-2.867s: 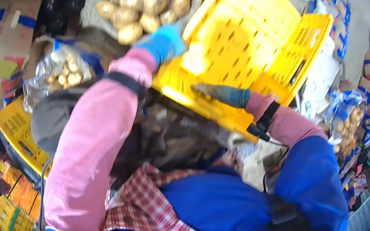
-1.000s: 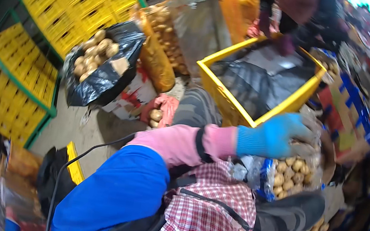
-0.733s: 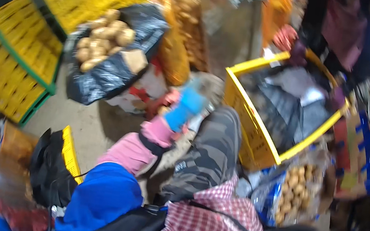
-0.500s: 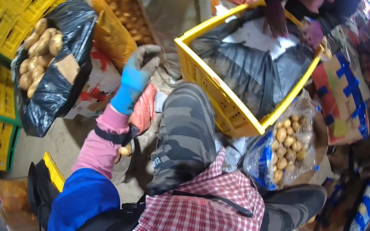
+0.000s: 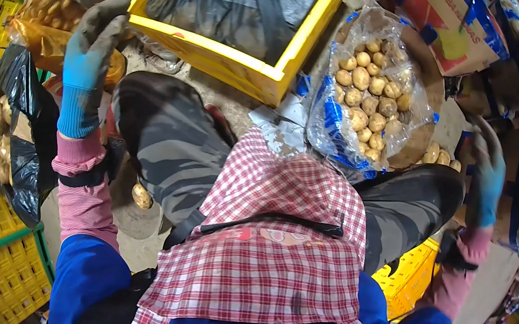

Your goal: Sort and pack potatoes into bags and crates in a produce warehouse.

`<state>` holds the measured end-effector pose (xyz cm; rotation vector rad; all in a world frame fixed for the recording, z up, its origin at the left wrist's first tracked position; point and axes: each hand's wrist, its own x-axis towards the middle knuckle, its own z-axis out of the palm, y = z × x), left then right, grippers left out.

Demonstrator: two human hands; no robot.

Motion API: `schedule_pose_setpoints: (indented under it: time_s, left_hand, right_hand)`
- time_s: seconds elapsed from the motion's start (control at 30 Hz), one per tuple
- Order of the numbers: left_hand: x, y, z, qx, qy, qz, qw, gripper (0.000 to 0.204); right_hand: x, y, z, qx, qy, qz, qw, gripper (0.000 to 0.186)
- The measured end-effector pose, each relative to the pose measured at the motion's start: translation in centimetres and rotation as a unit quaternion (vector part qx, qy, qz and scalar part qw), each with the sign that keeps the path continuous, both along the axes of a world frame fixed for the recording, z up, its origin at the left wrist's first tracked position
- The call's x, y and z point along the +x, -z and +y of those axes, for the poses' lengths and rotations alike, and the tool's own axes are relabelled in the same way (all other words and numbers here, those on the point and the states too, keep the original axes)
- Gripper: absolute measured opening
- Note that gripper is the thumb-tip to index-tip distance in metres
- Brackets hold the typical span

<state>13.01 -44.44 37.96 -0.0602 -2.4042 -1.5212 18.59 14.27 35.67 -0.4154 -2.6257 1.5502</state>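
My left hand, in a grey-and-blue work glove, is at the near left corner of a yellow plastic crate lined with black plastic. Its fingers stretch upward beside the rim; whether they touch it I cannot tell. My right hand, gloved alike, is out at the right with its fingers extended and nothing visible in them, slightly blurred. Between the crate and my right hand lies a clear plastic bag of potatoes, open at the top. A few loose potatoes lie near my right knee.
A black plastic bag of potatoes stands at the left beside stacked yellow crates. Behind it is an orange bag of potatoes. A printed cardboard box is at the far right. Another yellow crate is by my right thigh.
My view has shifted, so the crate appears farther up and left. My left hand has come to the crate's corner. My right hand has come into view, and the other person's hands have left it.
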Motion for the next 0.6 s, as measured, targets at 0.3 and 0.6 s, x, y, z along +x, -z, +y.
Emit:
schedule_pose_setpoints:
  time_s: [0.3, 0.6]
  left_hand:
    - [-3.9, 4.1, 17.9, -0.16, 0.251, 0.038, 0.954, 0.038]
    - [-3.1, 8.2, 18.2, -0.428, 0.186, 0.021, 0.884, 0.017]
  right_hand:
    - [-5.5, 11.6, -13.7, 0.125, -0.471, 0.081, 0.869, 0.034]
    - [-8.2, 11.6, -14.7, 0.034, -0.451, -0.033, 0.891, 0.046]
